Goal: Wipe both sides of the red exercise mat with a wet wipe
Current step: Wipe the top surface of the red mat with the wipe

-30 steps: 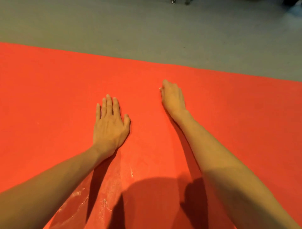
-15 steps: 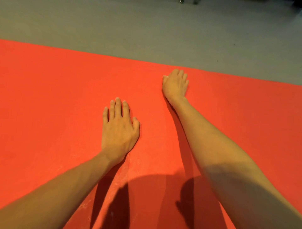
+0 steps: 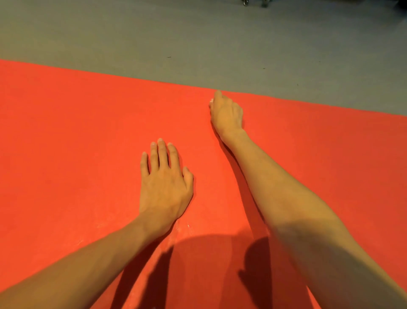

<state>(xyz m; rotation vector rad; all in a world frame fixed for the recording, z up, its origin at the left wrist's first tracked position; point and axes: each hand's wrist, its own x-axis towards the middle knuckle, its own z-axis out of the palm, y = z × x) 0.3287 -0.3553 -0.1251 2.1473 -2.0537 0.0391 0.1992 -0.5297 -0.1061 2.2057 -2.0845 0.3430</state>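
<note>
The red exercise mat (image 3: 66, 154) lies flat on the grey floor (image 3: 198, 39) and spans the view from its left border to its right. The mat's far edge runs as a slanting line, higher on the left and lower on the right, with bare floor beyond it.

The left forearm (image 3: 88, 264) comes in from the lower left. The left hand (image 3: 164, 183) rests palm down on the middle of the mat, well back from the far edge. It is open, with four fingers straight and close together pointing toward the far edge and the thumb lying alongside on the right. Just behind its wrist, pale glossy streaks (image 3: 187, 229) show on the mat's surface. A dark shadow (image 3: 209, 253) falls across the near part of the mat between the two arms.

Farther right and farther out, the right hand (image 3: 226, 112) sits on the mat close to its far edge, knuckles up and fingers curled downward. A small sliver of white, the wet wipe (image 3: 211, 101), shows at the thumb side of that hand. The hand holds the wipe against the mat and hides most of it. The right forearm (image 3: 286, 198) stretches back from there to the lower right corner of the view.

On the floor at the very top, right of the middle, small wheels (image 3: 265, 3) of something cut off by the border are just visible.
</note>
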